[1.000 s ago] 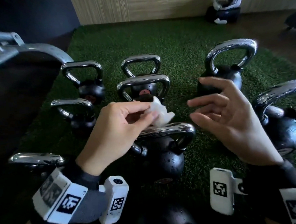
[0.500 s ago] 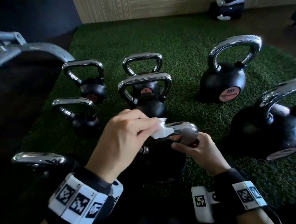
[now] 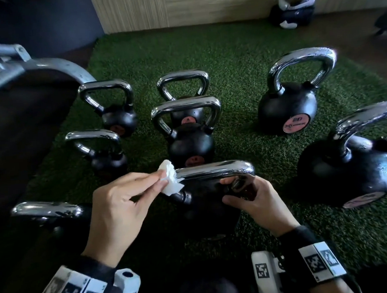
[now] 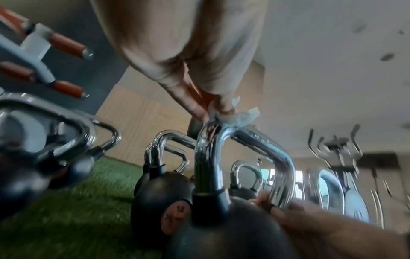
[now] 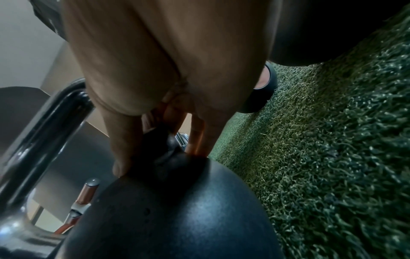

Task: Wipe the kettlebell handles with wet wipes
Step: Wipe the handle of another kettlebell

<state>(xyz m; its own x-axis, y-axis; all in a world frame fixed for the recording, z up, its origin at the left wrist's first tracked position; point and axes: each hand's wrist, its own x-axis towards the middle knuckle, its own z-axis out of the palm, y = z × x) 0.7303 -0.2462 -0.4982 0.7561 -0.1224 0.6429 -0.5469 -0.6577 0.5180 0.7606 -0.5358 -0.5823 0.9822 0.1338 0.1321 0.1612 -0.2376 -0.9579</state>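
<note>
The nearest black kettlebell (image 3: 205,204) stands on green turf with its chrome handle (image 3: 214,170) across the middle of the head view. My left hand (image 3: 160,180) pinches a crumpled white wet wipe (image 3: 171,181) and presses it on the handle's left corner. The left wrist view shows the wipe (image 4: 241,119) on top of that bend (image 4: 208,154). My right hand (image 3: 227,189) grips the handle's right leg just above the ball. In the right wrist view its fingers (image 5: 124,149) curl round the base of the leg on the ball (image 5: 177,219).
Several more chrome-handled kettlebells stand around on the turf (image 3: 239,53): a 12 (image 3: 191,144) just behind, a 20 (image 3: 287,109) at back right, a large one (image 3: 348,171) at right, smaller ones (image 3: 107,160) at left. A grey metal rack (image 3: 35,65) borders the left.
My right hand came down from open in the air and took hold of the handle's right leg. My left hand slid the wipe along the handle to its left corner.
</note>
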